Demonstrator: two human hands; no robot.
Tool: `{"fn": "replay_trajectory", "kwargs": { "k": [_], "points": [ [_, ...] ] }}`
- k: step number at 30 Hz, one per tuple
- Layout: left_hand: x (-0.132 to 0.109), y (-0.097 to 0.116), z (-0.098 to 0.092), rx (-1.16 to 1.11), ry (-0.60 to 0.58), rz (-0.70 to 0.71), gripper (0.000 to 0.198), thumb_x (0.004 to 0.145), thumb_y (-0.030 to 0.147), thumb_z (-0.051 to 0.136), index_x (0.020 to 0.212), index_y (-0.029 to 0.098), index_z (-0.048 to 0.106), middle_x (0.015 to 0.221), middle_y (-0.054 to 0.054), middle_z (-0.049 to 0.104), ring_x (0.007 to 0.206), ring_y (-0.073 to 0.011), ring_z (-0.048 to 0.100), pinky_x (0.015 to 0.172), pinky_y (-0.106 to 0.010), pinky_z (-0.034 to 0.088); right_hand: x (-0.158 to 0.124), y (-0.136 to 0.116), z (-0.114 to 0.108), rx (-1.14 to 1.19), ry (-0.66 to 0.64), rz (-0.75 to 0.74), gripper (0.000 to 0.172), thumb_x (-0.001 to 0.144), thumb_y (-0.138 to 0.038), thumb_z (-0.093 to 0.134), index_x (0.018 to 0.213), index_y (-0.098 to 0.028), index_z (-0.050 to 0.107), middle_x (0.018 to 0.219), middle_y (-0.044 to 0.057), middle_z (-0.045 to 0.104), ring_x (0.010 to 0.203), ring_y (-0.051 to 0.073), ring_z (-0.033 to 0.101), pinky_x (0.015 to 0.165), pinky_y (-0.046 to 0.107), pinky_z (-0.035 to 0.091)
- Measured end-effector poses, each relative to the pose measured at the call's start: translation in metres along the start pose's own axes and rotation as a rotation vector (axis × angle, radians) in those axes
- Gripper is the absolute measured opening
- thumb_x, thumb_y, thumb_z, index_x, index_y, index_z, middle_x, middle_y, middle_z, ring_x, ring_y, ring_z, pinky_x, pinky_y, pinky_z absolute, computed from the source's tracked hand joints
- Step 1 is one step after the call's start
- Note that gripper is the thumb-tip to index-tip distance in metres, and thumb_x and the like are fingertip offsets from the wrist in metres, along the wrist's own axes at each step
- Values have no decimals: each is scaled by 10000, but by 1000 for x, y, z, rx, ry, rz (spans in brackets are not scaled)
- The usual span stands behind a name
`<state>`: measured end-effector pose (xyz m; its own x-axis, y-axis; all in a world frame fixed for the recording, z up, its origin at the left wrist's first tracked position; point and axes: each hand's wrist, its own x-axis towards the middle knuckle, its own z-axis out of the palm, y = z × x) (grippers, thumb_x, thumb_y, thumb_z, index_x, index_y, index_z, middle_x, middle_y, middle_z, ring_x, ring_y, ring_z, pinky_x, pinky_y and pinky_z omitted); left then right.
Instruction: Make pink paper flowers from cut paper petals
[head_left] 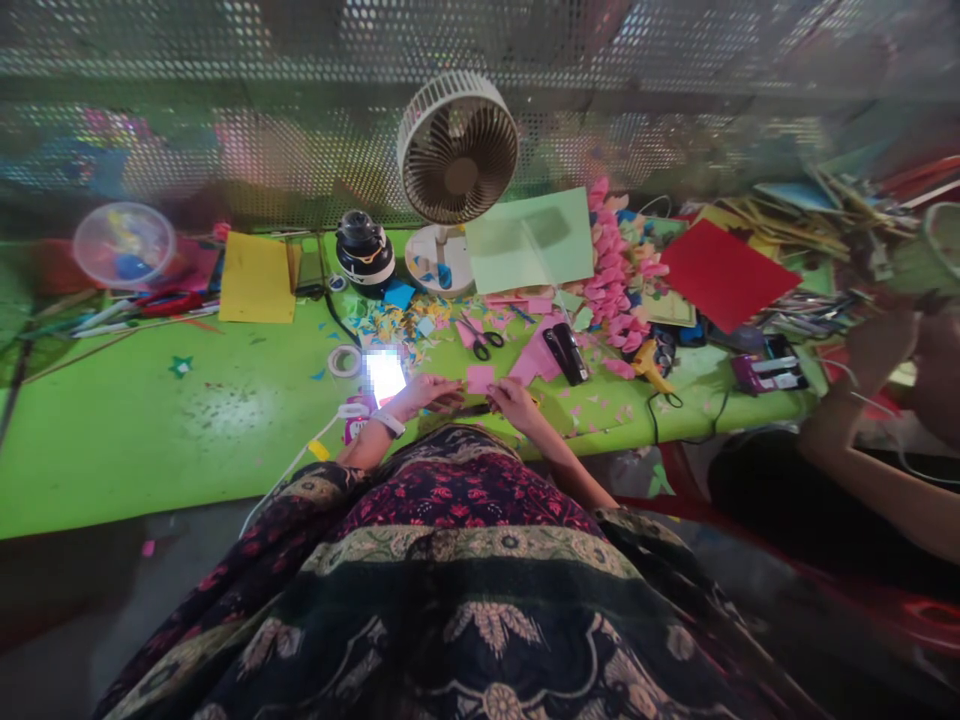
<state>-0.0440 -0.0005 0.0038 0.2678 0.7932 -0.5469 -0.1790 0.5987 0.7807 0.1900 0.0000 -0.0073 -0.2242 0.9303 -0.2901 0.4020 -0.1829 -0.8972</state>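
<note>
Between my two hands, just above the near edge of the green table, is a small square of pink paper (pixel 480 378). My right hand (pixel 514 402) pinches its lower right corner between thumb and finger. My left hand (pixel 429 394), with a white band at the wrist, has its fingertips closed at the paper's left edge. Black-handled scissors (pixel 484 342) lie a little beyond the paper. A black stapler (pixel 566 353) rests on larger pink sheets (pixel 534 360) to the right. Left of my left hand are a lit phone (pixel 385 375) and a tape roll (pixel 345 361).
A fan (pixel 459 150) stands at the back beside a dark jar (pixel 364 255). Pink paper petals (pixel 609 270), a red sheet (pixel 729 275) and a yellow glue gun (pixel 651 368) lie rightward. A yellow sheet (pixel 257 278) is at left. Another person's arms (pixel 855 400) reach in from the right.
</note>
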Motion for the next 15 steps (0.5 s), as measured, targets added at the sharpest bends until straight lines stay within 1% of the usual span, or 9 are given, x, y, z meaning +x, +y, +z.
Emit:
{"fn": "replay_trajectory", "kwargs": {
  "k": [2, 4, 9, 12, 15],
  "points": [
    [3, -1, 2, 43, -93, -63, 304, 632, 403, 944, 791, 209, 772, 770, -93, 790, 809, -246, 745, 776, -368, 561, 0, -3, 3, 14, -15, -1, 497, 822, -694, 604, 649, -231, 554, 564, -10, 606, 533, 148, 558, 566, 286, 453],
    [6, -2, 4, 67, -147, -74, 325, 625, 425, 945, 773, 206, 756, 735, -72, 779, 774, -226, 733, 761, -360, 561, 0, -8, 7, 42, -29, 8, 518, 800, -723, 614, 658, -226, 577, 559, -8, 615, 531, 153, 569, 550, 284, 455],
    [8, 1, 7, 95, -184, -56, 478, 520, 506, 976, 698, 149, 714, 671, -55, 753, 608, -161, 674, 665, -304, 544, 2, -20, 11, 171, -134, 35, 488, 693, -690, 745, 702, -212, 649, 593, -15, 649, 545, 153, 573, 520, 273, 461],
    [6, 4, 7, 115, -188, -75, 514, 507, 535, 975, 693, 136, 711, 692, -71, 761, 592, -147, 671, 665, -296, 552, 4, -20, 8, 162, -184, 40, 431, 681, -628, 764, 665, -211, 656, 587, -19, 648, 546, 147, 573, 530, 272, 468],
    [5, 6, 1, 117, -150, -86, 525, 521, 554, 967, 701, 131, 714, 698, -82, 763, 613, -150, 691, 679, -292, 564, 4, -12, -2, 138, -194, 78, 377, 692, -562, 767, 658, -201, 662, 581, -13, 650, 522, 134, 574, 519, 260, 462]
  ]
}}
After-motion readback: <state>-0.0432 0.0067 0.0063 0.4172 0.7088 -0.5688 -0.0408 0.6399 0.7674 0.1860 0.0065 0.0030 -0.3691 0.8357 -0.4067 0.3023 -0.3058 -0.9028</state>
